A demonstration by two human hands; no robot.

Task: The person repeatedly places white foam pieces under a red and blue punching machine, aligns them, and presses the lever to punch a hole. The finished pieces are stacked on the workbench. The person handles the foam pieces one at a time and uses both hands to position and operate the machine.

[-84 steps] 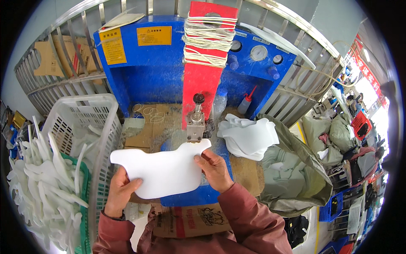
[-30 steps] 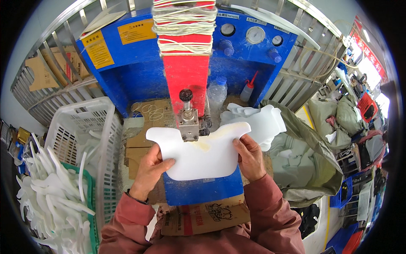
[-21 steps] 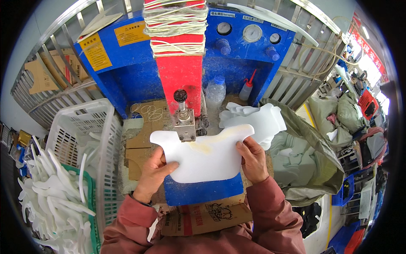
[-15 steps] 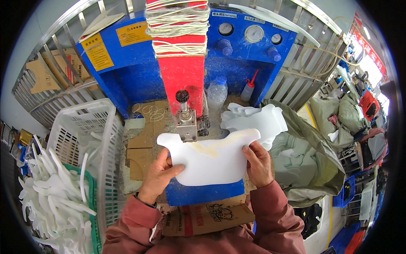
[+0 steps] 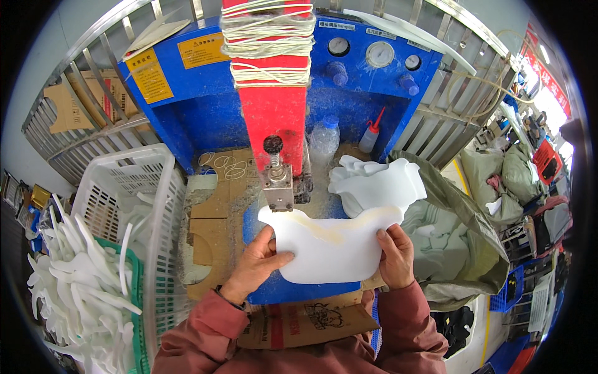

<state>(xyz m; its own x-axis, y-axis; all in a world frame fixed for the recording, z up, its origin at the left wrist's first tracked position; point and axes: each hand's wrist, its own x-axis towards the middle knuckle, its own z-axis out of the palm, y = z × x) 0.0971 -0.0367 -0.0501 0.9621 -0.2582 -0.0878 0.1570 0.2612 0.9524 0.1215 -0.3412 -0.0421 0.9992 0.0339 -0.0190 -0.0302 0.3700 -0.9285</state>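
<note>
A blue machine (image 5: 205, 121) is the largest thing. To its right stands an open green sack (image 5: 488, 271) of pale pieces; to its left, a white basket (image 5: 163, 215). Left and forward of the machine is a heap of white strips (image 5: 87, 287). A red arm (image 5: 274, 112) wrapped in cord (image 5: 268, 37) juts from the machine's middle. A white stack (image 5: 377, 187) sits at the machine's right front. In front of the machine is a white sheet (image 5: 330, 255), yellowish-streaked, grasped by both hands: the left hand's (image 5: 254, 267) grip pinches its left edge, the right hand's (image 5: 395, 257) grip its right edge, thumbs on top. A clear bottle (image 5: 325, 142) and smaller red-nozzled bottle (image 5: 369, 138) stand in the machine's right recess.
</note>
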